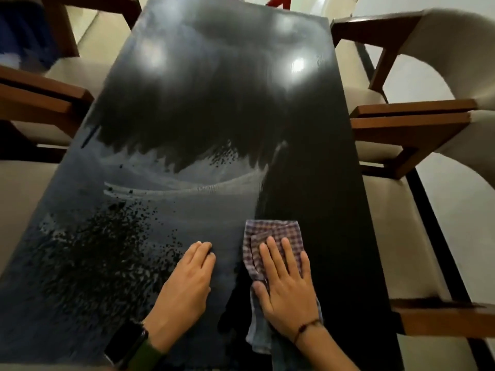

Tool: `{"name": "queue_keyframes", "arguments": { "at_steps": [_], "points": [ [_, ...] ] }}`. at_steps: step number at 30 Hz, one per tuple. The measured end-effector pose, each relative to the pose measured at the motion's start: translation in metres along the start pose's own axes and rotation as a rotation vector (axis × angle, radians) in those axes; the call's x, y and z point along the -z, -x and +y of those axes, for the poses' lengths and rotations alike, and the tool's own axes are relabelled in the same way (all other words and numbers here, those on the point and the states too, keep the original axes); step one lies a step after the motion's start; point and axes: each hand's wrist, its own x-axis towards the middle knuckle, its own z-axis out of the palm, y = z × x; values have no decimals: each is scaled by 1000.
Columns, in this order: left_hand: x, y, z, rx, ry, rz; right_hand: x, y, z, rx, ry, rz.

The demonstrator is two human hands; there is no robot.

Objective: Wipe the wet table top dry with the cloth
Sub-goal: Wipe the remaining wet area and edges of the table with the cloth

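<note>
A long black table top [214,108] runs away from me, with a pale wet film and speckled droplets across its near left and middle. A darker strip runs along the right side. A purple-and-white checked cloth [270,231] lies on the near right part. My right hand [288,287] presses flat on the cloth, fingers straight and spread. My left hand [187,282] rests flat on the bare table just left of the cloth, fingers straight, a dark watch on its wrist.
Wooden-armed chairs with cream seats stand along both long sides: left [45,103] and right [409,129]. Another wooden chair arm [442,317] juts in at the near right. A red object [278,1] shows beyond the far table edge.
</note>
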Motion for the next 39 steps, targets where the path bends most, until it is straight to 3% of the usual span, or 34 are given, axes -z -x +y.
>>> {"name": "queue_keyframes", "arguments": {
  "at_steps": [4, 8, 11, 15, 20, 23, 25, 29, 32, 35, 39],
  "points": [
    [8, -3, 6, 33, -16, 51, 16, -87, 23, 4, -9, -2],
    [11, -9, 16, 105, -9, 54, 31, -217, 60, -188, -70, -25],
    [12, -13, 27, 180, 3, 72, 42, -263, 68, -230, -84, -43],
    [12, -13, 33, 221, 51, 81, 31, -209, 44, -105, -33, -58],
    [12, -13, 27, 212, 110, 112, 4, -32, -5, 339, -22, -49],
    [14, -11, 21, 234, 153, 110, 8, -27, 17, 504, -4, -124],
    [16, -12, 21, 254, 187, 112, 13, -75, 37, 486, 22, -62],
    [17, -13, 23, 289, 207, 119, 33, -221, 70, 135, 12, -52],
    [13, -11, 23, 305, 208, 129, 49, -288, 57, -17, -31, -89],
    [9, -10, 23, 299, 213, 147, 44, -264, 20, 25, -20, -84],
    [9, -8, 22, 264, 221, 157, 19, -106, 2, 305, 19, -76]
  ]
}}
